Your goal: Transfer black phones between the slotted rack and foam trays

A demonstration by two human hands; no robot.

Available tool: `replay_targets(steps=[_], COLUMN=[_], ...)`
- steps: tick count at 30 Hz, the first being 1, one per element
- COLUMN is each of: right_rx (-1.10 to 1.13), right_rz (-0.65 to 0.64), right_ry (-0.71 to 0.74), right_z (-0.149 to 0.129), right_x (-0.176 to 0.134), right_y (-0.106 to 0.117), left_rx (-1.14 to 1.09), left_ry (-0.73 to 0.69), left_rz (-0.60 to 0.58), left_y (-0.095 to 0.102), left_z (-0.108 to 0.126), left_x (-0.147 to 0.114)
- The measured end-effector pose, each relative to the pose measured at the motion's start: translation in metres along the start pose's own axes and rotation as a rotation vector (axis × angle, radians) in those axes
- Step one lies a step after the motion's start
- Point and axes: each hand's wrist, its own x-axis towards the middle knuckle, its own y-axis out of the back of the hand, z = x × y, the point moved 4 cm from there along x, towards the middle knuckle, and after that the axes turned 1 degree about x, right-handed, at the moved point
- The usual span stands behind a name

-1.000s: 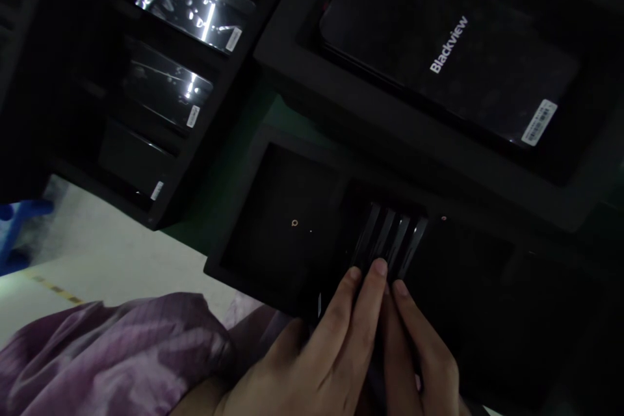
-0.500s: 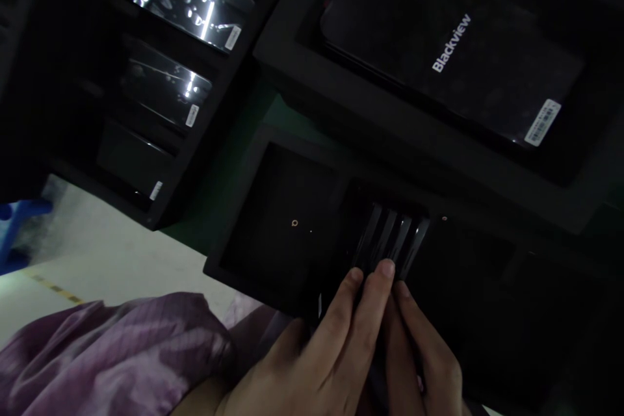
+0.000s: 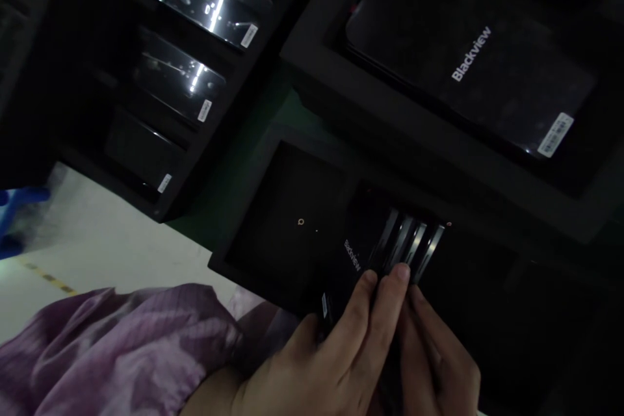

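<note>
Our single head-worn view, looking down and forward from close above our hands (image 3: 370, 351), tilted so the dark foam trays (image 3: 312, 97) slant across, pale floor (image 3: 112, 247) at near left

Your hands are crowding the upright phones (image 3: 409, 244); the recess (image 3: 287, 221) to their left is probably lying open, tray walls (image 3: 253, 188) hemming it

Four upright phones (image 3: 409, 244), two hands (image 3: 341, 357).

Phones (image 3: 408, 247): glossy black edges. Tray (image 3: 273, 221): matt black foam. Sleeve (image 3: 121, 344): purple cloth, creased. Upper screens (image 3: 212, 3): shiny film, reflective.
</note>
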Motion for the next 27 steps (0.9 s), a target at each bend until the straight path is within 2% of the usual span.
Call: replay_targets(steps=[2,4,7,9,14,22,27], right_rx=[0.102,0.317,0.647,0.721,0.71,0.952,0.99], right_rz=[0.038,0.081,0.146,0.153,0.059,0.11,0.115], right_ry=[-0.081,-0.185,-0.408,-0.485,-0.324,-0.401,-0.443], right_z=[0.006,0.013,0.021,0.024,0.032,0.05,0.055], right_x=[-0.001,-0.003,-0.007,-0.007,0.013,0.03,0.022], right_y=[-0.006,-0.014,-0.026,-0.031,-0.032,-0.039,-0.037], left_rx=[-0.04,-0.189,-0.469,-0.588,-0.761,-0.968,-0.945], left_ry=[-0.007,0.023,0.201,0.332,0.541,0.663,0.708], left_rz=[0.027,0.062,0.113,0.114,0.123,0.207,0.221], left_y=[-0.006,-0.015,-0.034,-0.047,-0.061,-0.071,-0.072], left_z=[0.0,-0.002,-0.013,-0.019,-0.027,-0.035,-0.029], left_x=[0.001,0.005,0.01,0.011,0.008,0.017,0.015])
